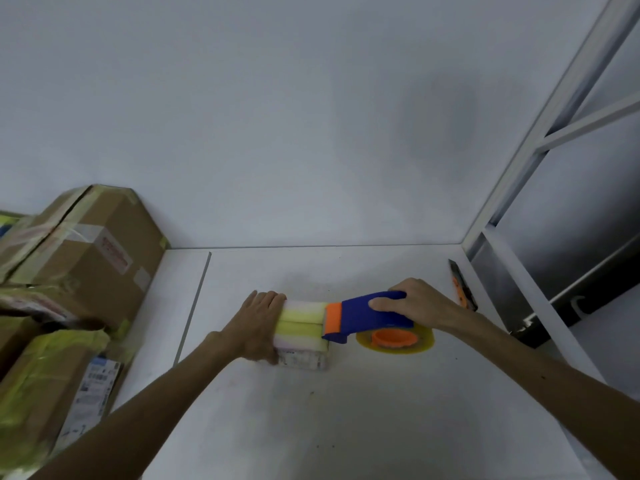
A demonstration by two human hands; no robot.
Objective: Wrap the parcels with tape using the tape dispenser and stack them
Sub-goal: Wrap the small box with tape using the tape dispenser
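A small white parcel (302,341) with yellowish tape bands lies on the white table (346,427), near the middle. My left hand (258,325) grips its left end, fingers over the top and thumb at the front. My right hand (414,301) holds the blue handle of the tape dispenser (363,318). The dispenser's orange front edge presses on the parcel's right end. Its yellow tape roll with an orange hub (394,338) sits just right of the parcel.
Taped cardboard boxes (86,258) are piled at the left, with a labelled one (69,386) at the front left. An orange and black utility knife (462,285) lies at the table's right rim. A white metal shelf frame (554,133) rises at the right.
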